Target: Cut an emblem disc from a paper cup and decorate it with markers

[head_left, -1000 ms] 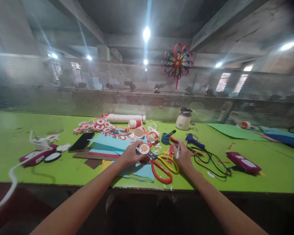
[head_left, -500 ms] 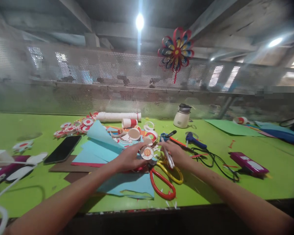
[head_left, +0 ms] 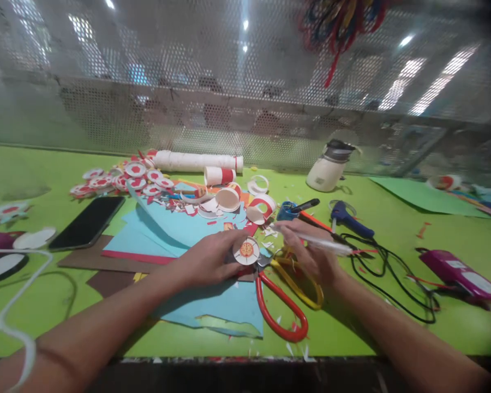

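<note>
My left hand (head_left: 213, 255) is closed on a round white paper disc (head_left: 246, 250), which has an orange emblem at its middle and short dark lines near its rim. Between the fingers of my right hand (head_left: 311, 254) is a slim whitish pen (head_left: 323, 243), its tip pointing left toward the disc but apart from it. Scissors with one red and one yellow handle (head_left: 282, 311) lie just below both hands, partly hidden by my right hand. Under my left hand are light blue paper sheets (head_left: 225, 305).
Cut paper cups (head_left: 228, 199), red-and-white paper pieces (head_left: 135, 170) and a white tube of cups (head_left: 196, 161) lie behind. A phone (head_left: 88, 222) is at left. Rightward are a blue glue gun (head_left: 352, 219), black cable, a purple box (head_left: 460, 274) and a cream jug (head_left: 327, 169).
The view has tilted down and come closer. The pen in my right hand has turned from steep to nearly level, its tip now toward the disc. My left hand still holds the disc.
</note>
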The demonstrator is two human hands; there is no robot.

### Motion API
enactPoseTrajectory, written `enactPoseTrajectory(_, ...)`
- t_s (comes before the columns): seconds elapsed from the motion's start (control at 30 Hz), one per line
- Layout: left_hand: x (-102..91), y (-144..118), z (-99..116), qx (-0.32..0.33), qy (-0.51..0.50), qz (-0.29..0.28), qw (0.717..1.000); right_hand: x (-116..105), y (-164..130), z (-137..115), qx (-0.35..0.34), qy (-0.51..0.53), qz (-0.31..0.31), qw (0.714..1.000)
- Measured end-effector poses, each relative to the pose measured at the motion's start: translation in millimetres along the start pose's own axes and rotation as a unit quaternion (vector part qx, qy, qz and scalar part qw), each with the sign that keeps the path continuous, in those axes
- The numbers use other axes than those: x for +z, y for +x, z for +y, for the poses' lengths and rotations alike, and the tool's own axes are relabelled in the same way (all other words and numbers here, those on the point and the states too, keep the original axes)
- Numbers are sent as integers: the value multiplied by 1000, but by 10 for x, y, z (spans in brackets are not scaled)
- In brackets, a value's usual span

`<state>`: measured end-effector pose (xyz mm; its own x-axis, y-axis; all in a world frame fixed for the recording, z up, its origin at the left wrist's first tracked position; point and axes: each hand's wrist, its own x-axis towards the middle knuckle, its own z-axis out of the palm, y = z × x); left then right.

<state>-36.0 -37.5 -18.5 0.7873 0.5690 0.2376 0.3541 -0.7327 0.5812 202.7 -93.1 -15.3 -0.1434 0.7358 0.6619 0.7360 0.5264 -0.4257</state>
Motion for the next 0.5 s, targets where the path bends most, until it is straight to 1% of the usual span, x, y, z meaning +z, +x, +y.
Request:
enactPoseTrajectory(0.1,-9,14,-13,-9,-4,-7,1000,-15,-36,-13,35,-3,6,999)
enactPoseTrajectory(0.23,18,17,-47,-18,7,-8,1000,-19,-37,-28,53,-11,0,999)
enactPoseTrajectory(0.33,41,11,-64,-24,-1,-5,1000,-13,-24,-10,47,-23,-16,999)
enactPoseTrajectory(0.5,59,10,-73,-35,-18,12,999,-15,-9,95,15,-26,-65,997)
